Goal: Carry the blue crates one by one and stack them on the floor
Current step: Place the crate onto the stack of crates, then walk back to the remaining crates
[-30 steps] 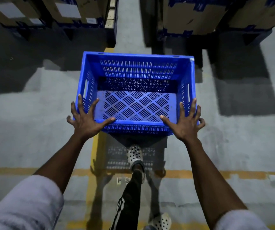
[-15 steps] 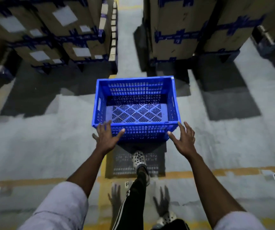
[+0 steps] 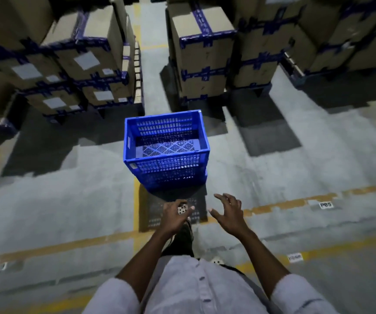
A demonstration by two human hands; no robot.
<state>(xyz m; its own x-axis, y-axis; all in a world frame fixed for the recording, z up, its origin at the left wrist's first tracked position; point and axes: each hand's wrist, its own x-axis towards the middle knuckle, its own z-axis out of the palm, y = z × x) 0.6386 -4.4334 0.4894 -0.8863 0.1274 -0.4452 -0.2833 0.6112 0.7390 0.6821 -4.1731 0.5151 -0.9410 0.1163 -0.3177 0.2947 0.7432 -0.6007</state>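
Hands let go of the blue crate (image 3: pixel 166 168)
Our left hand (image 3: pixel 175 215) curls loosely, right hand (image 3: pixel 229 213) spreads, both empty; placement looks done; next fetch seems due

Floor (image 3: pixel 69 200): grey concrete, worn yellow lines (image 3: pixel 295 201) painted across it. Blue crate (image 3: pixel 166 168) stands upright mid-floor, open side up. White label "P05" (image 3: pixel 326 205) sits by the line, right side. Far edge: 2 blocks of stacked cardboard boxes (image 3: pixel 205 64), with a bare aisle between them.

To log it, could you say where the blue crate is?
Head view, centre: the crate stands on the floor beyond the left hand and right hand.
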